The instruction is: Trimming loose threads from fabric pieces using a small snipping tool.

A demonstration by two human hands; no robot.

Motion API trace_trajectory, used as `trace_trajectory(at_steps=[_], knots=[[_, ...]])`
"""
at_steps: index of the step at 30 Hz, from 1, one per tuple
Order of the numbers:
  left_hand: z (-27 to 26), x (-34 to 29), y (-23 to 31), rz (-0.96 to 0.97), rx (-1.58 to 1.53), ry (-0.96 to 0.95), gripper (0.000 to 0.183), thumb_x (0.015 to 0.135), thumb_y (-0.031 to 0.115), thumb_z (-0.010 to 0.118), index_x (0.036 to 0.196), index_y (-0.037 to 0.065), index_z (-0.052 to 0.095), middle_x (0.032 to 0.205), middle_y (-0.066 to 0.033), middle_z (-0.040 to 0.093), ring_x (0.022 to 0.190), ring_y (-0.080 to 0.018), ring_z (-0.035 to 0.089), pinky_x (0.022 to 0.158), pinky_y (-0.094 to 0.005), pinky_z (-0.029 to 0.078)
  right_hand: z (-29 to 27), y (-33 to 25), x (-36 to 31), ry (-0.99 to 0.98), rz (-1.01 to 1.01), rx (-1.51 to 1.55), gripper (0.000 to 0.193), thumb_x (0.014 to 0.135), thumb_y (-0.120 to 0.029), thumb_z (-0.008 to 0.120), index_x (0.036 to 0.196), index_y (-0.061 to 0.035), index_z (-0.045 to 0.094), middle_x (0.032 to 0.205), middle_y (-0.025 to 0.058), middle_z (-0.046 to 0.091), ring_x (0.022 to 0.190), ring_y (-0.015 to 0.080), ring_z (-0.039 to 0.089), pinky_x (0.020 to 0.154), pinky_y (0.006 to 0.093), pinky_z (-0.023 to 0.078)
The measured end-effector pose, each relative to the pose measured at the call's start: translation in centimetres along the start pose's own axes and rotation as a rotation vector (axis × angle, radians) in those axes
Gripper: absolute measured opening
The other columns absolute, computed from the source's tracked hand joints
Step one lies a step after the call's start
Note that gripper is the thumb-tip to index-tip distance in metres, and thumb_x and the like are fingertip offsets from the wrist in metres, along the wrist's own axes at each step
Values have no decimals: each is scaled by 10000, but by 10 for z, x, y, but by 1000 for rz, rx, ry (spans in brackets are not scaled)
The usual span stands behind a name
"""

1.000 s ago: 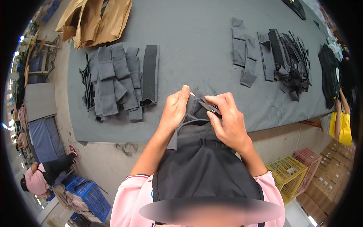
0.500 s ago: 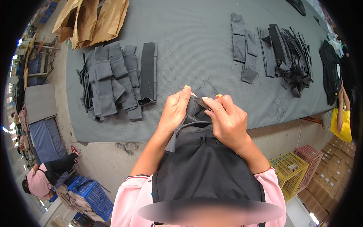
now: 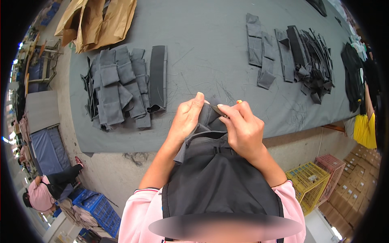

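Note:
In front of my chest, my left hand (image 3: 187, 117) is closed on a dark grey fabric strip (image 3: 206, 115), thumb pointing up along its edge. The strip's lower part folds and hangs toward my black apron (image 3: 221, 182). My right hand (image 3: 246, 125) pinches what looks like small dark thread snips (image 3: 217, 109), pointed end against the strip near my left fingertips. My fingers hide most of this tool. A bit of yellow shows at the right index finger. Both hands are just over the near edge of the grey-covered table (image 3: 202, 60).
Overlapping grey strips (image 3: 111, 89) lie at left beside a flat dark strip (image 3: 158, 77). More strips (image 3: 310, 60) are piled at right. A brown paper bag (image 3: 97, 24) stands far left. Yellow crates (image 3: 308, 182) sit below at right. Another person (image 3: 42, 194) is at lower left.
My hands keep nearly the same place and hold, with only a slight shift of the right fingers. At the far right, another person's arm and yellow cloth have moved a little.

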State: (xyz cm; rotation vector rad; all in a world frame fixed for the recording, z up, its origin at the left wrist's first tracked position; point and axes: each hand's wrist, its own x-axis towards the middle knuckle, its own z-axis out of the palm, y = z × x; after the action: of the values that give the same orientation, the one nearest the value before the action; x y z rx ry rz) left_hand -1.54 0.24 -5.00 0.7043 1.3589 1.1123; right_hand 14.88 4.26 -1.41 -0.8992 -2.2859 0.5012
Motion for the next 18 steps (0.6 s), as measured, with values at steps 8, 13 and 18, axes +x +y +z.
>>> trace_trajectory(at_steps=[8,13,18], knots=[[-8,2,2,-275,-73,-110,529,939,492,460,864,5,653,803,-36,618,749,-94,541,706,-251,448,-20,7,6,-204,118,203,239,702,-19,689,930,-72,641,785,44,539,600,190,573,502,303,442],[-10,0,1,-291,-66,-120,523,940,496,453,863,19,653,759,-13,601,711,-83,522,663,-242,433,-31,3,20,-468,28,109,217,707,-21,677,881,-62,556,806,57,483,662,258,572,508,376,428],[-13,-3,-4,-257,-55,-158,505,949,481,445,849,27,643,731,6,575,680,-74,493,633,-243,417,-35,2,29,-568,3,138,220,689,-36,689,868,-63,566,812,55,492,694,257,568,531,375,429]])
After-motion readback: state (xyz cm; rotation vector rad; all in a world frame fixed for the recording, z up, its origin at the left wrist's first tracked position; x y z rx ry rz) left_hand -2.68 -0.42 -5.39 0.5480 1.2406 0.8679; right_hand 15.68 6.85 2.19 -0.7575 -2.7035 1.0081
